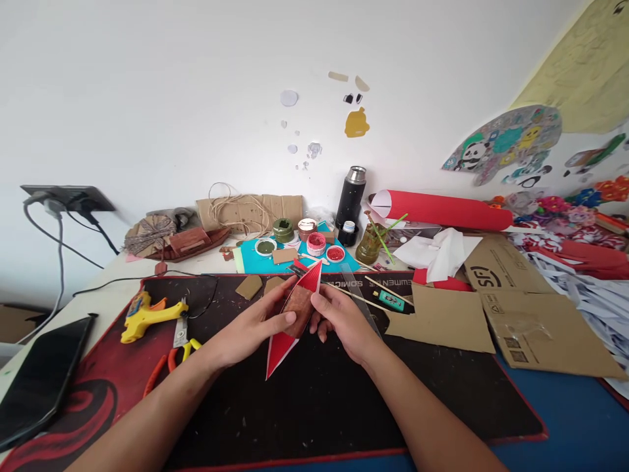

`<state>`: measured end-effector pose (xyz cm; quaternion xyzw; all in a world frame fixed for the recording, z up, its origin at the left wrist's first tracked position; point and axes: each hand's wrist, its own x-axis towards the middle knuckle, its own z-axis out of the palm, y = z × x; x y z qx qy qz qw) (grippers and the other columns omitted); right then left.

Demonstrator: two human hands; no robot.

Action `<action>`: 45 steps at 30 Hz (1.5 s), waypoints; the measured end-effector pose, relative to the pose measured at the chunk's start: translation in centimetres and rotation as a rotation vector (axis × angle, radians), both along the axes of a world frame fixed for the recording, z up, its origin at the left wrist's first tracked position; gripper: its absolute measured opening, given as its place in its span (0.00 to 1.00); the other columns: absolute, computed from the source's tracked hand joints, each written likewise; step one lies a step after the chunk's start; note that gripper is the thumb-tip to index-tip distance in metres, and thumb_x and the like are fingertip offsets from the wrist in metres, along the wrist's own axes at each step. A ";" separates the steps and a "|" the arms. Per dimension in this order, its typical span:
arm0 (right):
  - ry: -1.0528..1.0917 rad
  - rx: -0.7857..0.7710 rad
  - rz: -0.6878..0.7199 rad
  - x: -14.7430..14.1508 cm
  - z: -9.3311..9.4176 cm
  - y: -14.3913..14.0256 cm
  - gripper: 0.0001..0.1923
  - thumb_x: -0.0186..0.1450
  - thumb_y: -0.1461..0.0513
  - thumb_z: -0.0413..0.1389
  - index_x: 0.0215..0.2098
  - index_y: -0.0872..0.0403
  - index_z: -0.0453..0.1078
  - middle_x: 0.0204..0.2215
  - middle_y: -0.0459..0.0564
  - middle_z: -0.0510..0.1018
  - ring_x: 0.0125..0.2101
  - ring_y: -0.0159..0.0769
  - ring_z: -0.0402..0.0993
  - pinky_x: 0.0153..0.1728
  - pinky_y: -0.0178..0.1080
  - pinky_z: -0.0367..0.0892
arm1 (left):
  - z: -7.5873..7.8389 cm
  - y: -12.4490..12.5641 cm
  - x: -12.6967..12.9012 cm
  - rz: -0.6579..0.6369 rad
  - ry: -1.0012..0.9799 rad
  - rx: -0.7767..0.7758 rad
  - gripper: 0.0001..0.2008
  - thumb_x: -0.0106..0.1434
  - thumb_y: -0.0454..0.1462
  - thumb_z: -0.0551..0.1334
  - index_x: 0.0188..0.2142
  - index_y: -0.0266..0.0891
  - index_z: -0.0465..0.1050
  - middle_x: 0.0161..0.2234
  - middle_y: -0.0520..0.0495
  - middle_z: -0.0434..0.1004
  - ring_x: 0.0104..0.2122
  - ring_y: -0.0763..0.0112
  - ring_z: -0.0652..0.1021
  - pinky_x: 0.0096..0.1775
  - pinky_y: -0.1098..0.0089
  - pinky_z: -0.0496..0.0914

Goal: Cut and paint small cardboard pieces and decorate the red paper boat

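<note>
Over the middle of the black mat both hands hold one red paper boat, a long pointed shape with a brownish lining showing in its open middle. Its long axis runs on a slant, the far tip pointing up and away toward the paint pots, the near tip hanging down and slightly left toward the person. The left hand comes in from the left, its grip pinching the boat's left side with the thumb lying across the brown middle; the right hand closes on the right side from the opposite flank, fingers curled behind the paper. The two hands sit level with each other at the boat's waist, neither clearly nearer, and both tips stick out free beyond them. On the worktop to the left lie one yellow glue gun, one pair of scissors and one dark phone. Behind the boat I count about five small paint pots, one black flask and one red paper roll. Two big pieces of cardboard lie to the right.
</note>
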<state>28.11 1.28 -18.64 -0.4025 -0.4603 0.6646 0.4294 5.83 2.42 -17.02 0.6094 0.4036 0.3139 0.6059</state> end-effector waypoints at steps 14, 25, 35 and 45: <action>-0.003 -0.028 -0.027 0.1 0.3 0.1 0.29 0.67 0.43 0.66 0.56 0.53 0.76 0.37 0.49 0.78 0.26 0.30 0.73 0.19 0.31 0.63 | -0.2 -0.4 1.2 0.011 0.051 0.104 0.45 0.62 0.43 0.75 0.75 0.49 0.60 0.71 0.38 0.67 0.70 0.42 0.69 0.69 0.43 0.63; -0.013 -0.017 -0.032 0.0 0.2 0.1 0.29 0.68 0.43 0.64 0.58 0.52 0.74 0.37 0.49 0.78 0.26 0.32 0.74 0.19 0.31 0.63 | -0.4 -0.5 1.4 0.001 0.017 0.083 0.45 0.63 0.43 0.74 0.75 0.51 0.58 0.73 0.40 0.65 0.70 0.43 0.68 0.69 0.45 0.65; 0.009 -0.001 -0.030 0.3 0.2 0.2 0.28 0.68 0.42 0.64 0.55 0.53 0.77 0.31 0.47 0.77 0.26 0.32 0.74 0.19 0.30 0.64 | -0.5 -0.3 0.8 -0.079 -0.055 -0.026 0.45 0.66 0.52 0.72 0.76 0.50 0.55 0.77 0.40 0.56 0.74 0.42 0.62 0.71 0.47 0.62; 0.028 -0.029 -0.031 0.1 0.2 0.1 0.34 0.69 0.44 0.64 0.66 0.51 0.69 0.41 0.52 0.79 0.27 0.32 0.76 0.19 0.31 0.65 | -0.8 0.1 1.3 0.130 -0.224 -0.116 0.38 0.61 0.49 0.77 0.67 0.48 0.70 0.67 0.40 0.74 0.66 0.44 0.72 0.62 0.53 0.71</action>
